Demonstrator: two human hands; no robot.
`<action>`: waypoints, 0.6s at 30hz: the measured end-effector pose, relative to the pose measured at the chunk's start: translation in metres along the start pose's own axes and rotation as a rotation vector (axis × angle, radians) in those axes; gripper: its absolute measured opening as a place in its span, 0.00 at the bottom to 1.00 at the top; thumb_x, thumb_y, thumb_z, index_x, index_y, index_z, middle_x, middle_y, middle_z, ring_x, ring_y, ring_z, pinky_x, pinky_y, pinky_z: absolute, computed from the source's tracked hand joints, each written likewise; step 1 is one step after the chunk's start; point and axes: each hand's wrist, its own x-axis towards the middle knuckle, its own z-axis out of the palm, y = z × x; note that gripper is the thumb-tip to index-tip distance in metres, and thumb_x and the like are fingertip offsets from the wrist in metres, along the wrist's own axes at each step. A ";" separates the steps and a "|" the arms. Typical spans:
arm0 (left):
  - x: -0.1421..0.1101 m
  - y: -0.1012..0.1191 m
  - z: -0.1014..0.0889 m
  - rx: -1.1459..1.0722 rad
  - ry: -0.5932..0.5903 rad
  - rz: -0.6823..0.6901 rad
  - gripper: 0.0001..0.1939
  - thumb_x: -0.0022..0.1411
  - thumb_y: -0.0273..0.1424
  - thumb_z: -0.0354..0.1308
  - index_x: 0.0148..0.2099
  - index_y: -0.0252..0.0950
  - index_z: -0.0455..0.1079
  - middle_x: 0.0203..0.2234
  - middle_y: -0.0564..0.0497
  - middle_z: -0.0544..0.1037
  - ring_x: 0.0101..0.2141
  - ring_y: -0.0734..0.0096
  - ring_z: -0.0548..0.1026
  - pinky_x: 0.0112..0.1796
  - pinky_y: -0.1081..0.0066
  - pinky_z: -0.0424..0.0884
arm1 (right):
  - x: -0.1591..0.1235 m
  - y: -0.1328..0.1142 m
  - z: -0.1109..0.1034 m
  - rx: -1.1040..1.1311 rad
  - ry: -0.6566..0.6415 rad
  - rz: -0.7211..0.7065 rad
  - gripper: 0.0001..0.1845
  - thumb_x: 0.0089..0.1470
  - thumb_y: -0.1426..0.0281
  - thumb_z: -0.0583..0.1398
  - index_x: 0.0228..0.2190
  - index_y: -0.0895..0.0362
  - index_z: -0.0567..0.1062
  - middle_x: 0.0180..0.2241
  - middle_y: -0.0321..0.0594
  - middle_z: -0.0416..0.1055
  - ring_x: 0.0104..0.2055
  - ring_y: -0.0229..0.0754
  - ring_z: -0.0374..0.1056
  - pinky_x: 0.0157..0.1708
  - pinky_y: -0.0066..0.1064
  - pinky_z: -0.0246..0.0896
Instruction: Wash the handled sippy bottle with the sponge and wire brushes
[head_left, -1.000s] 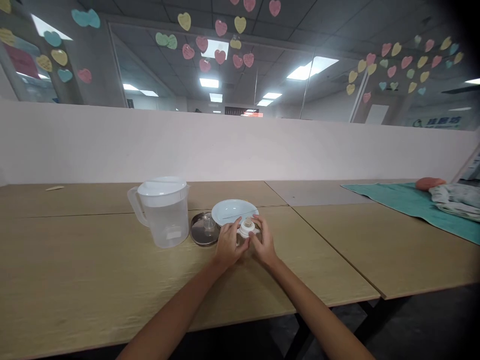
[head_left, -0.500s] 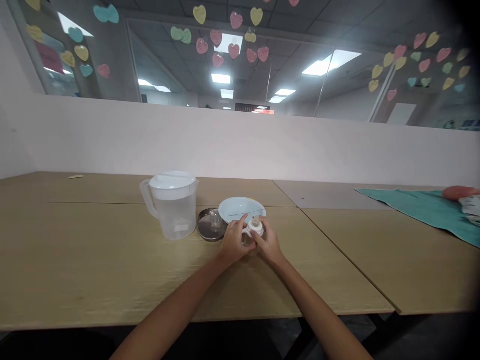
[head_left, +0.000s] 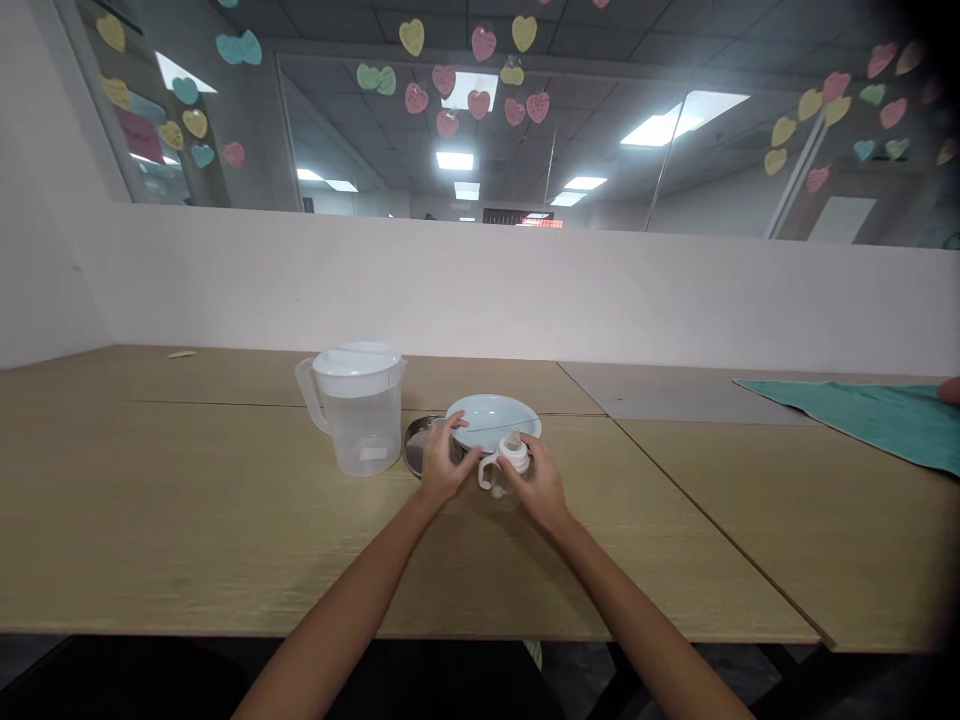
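Observation:
My right hand (head_left: 541, 485) is closed around the white collar of a clear baby bottle (head_left: 514, 462). The bottle is upright, with a clear teat on top and a white handle on its left side. My left hand (head_left: 444, 466) is apart from the bottle, over the right side of a round metal dish (head_left: 414, 436). Its thumb and fingers are spread, and I make out nothing between them. Behind both hands lies a pale blue-white plate (head_left: 491, 412). My left hand hides part of the dish and whatever is in it.
A lidded clear plastic jug (head_left: 366, 420) of water stands left of the dish. A green cloth (head_left: 847, 412) lies at the far right, with a reddish thing (head_left: 949, 391) at its edge. A white wall (head_left: 480, 290) rises behind the table (head_left: 247, 540).
My left hand has let go of the bottle and moved left to the metal dish, covering the clear cap seen there before. My right hand keeps the bottle. The whole view has shifted slightly.

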 end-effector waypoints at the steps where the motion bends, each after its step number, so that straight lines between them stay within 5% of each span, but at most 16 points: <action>1: 0.002 -0.007 -0.001 0.025 0.077 -0.054 0.23 0.60 0.40 0.51 0.55 0.37 0.58 0.43 0.47 0.72 0.45 0.66 0.69 0.49 0.64 0.63 | 0.000 0.000 0.000 -0.007 -0.006 -0.001 0.21 0.52 0.57 0.57 0.43 0.58 0.68 0.42 0.46 0.70 0.44 0.47 0.65 0.44 0.39 0.61; 3: 0.006 -0.021 -0.004 0.128 0.143 -0.154 0.18 0.63 0.36 0.44 0.53 0.36 0.61 0.42 0.46 0.72 0.45 0.66 0.69 0.48 0.63 0.64 | -0.002 0.001 -0.001 -0.012 -0.023 -0.009 0.21 0.53 0.57 0.56 0.44 0.57 0.68 0.42 0.46 0.70 0.44 0.46 0.65 0.44 0.38 0.61; 8: 0.012 -0.048 -0.008 0.449 -0.162 -0.170 0.20 0.60 0.29 0.45 0.54 0.34 0.61 0.51 0.45 0.68 0.52 0.62 0.64 0.53 0.61 0.60 | 0.000 0.005 0.002 -0.040 -0.037 -0.047 0.22 0.54 0.57 0.55 0.46 0.58 0.66 0.43 0.46 0.69 0.45 0.46 0.65 0.45 0.39 0.60; 12: 0.010 -0.050 -0.008 0.479 -0.221 -0.179 0.22 0.56 0.28 0.49 0.54 0.34 0.62 0.52 0.44 0.67 0.52 0.60 0.64 0.53 0.61 0.60 | 0.003 0.001 -0.006 -0.126 0.017 -0.123 0.26 0.53 0.55 0.55 0.48 0.59 0.65 0.46 0.49 0.67 0.48 0.49 0.63 0.47 0.44 0.59; 15: 0.009 -0.044 -0.008 0.525 -0.220 -0.200 0.21 0.56 0.29 0.50 0.53 0.35 0.63 0.49 0.43 0.68 0.50 0.58 0.66 0.51 0.60 0.62 | -0.021 -0.015 -0.023 -0.169 0.133 -0.200 0.29 0.52 0.58 0.57 0.52 0.59 0.62 0.51 0.52 0.62 0.53 0.53 0.59 0.49 0.49 0.57; 16: 0.009 -0.043 -0.007 0.549 -0.215 -0.215 0.20 0.56 0.30 0.50 0.52 0.35 0.64 0.47 0.42 0.68 0.48 0.58 0.66 0.50 0.60 0.62 | -0.036 -0.023 -0.027 -0.151 0.086 -0.237 0.24 0.53 0.60 0.57 0.50 0.56 0.64 0.50 0.49 0.63 0.51 0.52 0.61 0.47 0.48 0.59; 18: 0.010 -0.040 -0.007 0.585 -0.207 -0.243 0.19 0.56 0.30 0.51 0.50 0.34 0.65 0.44 0.42 0.68 0.46 0.59 0.67 0.48 0.61 0.64 | -0.074 -0.042 -0.031 -0.102 -0.259 -0.309 0.16 0.55 0.62 0.56 0.46 0.48 0.68 0.47 0.41 0.66 0.47 0.47 0.65 0.43 0.42 0.64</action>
